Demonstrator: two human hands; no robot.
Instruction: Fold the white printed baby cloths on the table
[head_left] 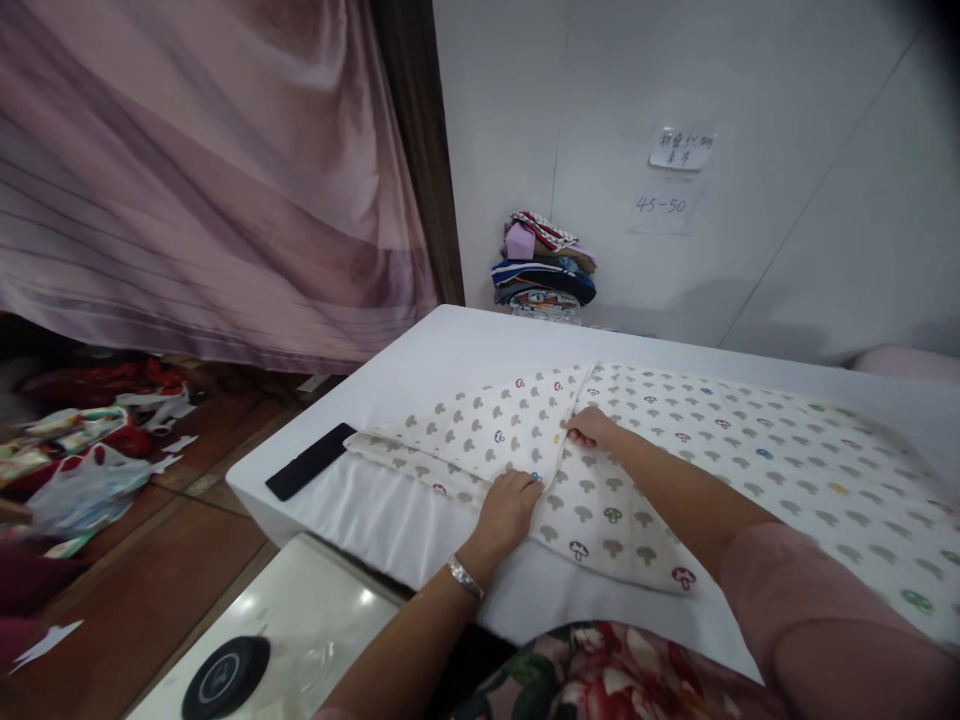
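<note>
A white cloth printed with grey and coloured mushrooms lies on a white-covered table, its left part folded over on itself. The edge of the folded layer runs slantwise between my hands. My right hand is closed, pinching that edge near its middle. Nearer to me, my left hand rests on the cloth with fingers bent at the lower end of the edge; its thumb is hidden. A bracelet circles my left wrist. Beyond the cloth's left tip lies a flat black strip.
The white table stands by a wall with paper notes. A stack of folded clothes sits behind its far edge. At lower left is a white surface with a round black object. Bags lie on the floor beneath a pink curtain.
</note>
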